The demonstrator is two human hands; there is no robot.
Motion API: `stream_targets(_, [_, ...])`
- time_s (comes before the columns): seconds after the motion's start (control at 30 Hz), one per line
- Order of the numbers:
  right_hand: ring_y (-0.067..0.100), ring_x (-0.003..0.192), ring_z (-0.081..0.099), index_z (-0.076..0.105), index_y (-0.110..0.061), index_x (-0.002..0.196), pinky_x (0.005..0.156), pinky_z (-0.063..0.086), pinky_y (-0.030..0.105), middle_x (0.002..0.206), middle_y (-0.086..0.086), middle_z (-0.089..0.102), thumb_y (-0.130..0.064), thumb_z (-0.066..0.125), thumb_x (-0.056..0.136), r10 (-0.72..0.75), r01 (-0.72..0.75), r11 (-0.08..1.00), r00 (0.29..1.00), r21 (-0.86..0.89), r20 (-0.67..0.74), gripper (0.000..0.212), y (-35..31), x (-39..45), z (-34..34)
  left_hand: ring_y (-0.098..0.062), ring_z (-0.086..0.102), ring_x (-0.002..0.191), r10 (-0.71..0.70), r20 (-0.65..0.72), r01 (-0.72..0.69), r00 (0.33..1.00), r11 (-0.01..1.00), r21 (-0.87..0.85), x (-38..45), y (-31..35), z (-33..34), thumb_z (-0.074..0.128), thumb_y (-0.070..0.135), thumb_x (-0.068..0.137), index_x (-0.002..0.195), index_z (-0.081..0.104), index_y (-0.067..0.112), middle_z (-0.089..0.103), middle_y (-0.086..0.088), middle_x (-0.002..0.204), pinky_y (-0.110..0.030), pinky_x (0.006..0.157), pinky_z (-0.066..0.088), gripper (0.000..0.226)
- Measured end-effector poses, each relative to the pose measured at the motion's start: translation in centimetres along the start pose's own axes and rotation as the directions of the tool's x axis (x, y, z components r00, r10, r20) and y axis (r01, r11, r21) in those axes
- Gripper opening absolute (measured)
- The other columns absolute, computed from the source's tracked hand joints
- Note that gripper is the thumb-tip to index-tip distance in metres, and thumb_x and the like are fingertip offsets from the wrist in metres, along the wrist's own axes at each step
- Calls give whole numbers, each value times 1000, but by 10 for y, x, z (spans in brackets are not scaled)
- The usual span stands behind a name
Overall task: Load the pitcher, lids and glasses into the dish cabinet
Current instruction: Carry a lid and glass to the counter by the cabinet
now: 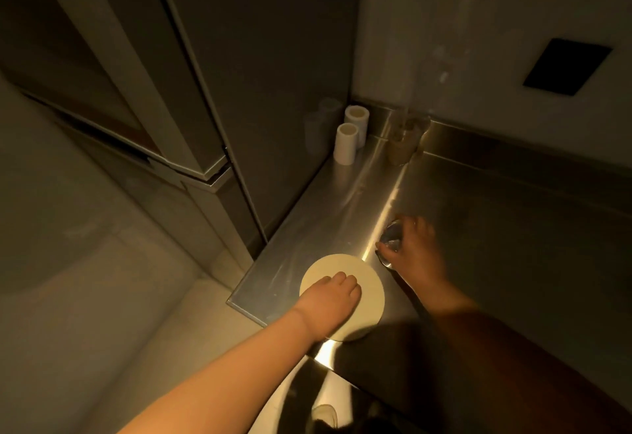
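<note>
- A shoe [325, 415] shows at 6 o'clock, at the bottom edge, on the pale floor [85, 262] below the counter's near edge.
- The steel counter [496, 228] runs from 6 o'clock out to the corner at about 1 o'clock; its near left end sits just left of centre.
- The left hand [330, 300] comes in from 7 o'clock and rests on the round cream lid [359, 272], which sits near the counter's left end at 6 o'clock from centre. The fingers curl down over the lid's top, knuckles up; whether they grip its edge or only press on it I cannot tell.
- The right hand [412, 249] reaches in from 4 o'clock, just beside the lid at its 2 o'clock. Its fingers and thumb are curled round a clear glass [390, 238] from above. The hand is blurred, and whether the glass still touches the counter cannot be told.
- Further off, at 12 o'clock, two white cups [350, 136] stand upright one behind the other on the counter, against the tall dark cabinet side [273, 91].
- Just right of them, in the corner, stand brownish clear glasses [403, 142], too dim to count.
- Tall cabinet doors [119, 74] fill the 10 to 11 o'clock area.
- A dark rectangular plate [567, 65] is on the wall [478, 23] at 2 o'clock.
</note>
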State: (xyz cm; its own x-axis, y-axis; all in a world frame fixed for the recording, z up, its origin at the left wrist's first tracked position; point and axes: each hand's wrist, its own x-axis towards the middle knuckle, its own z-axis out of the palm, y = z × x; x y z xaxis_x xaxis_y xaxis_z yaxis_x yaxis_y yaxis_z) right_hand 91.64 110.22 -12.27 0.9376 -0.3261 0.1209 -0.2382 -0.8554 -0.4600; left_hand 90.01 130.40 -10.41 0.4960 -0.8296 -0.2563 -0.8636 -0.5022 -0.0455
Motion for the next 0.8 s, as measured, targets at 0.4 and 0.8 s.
stream_targets(0.4, [27,120,35,39,-15,132,92,43,36,132,11,41,-41,70,76,85,-83,994,996,-68,31,69,4,-11,-9,-33,39,119,50,-18,-49,999,998,41,23,11,10,47,4,91,134,36,1,40,-18,134,-41,99,37,45])
stream_targets(0.8, [21,144,7,18,-22,148,114,19,38,157,2,11,-50,47,91,108,-109,994,993,-14,-40,69,15,-63,-18,-33,25,136,85,-111,-82,990,996,32,16,17,25,53,21,91,144,24,9,30,-15,147,-43,115,12,62])
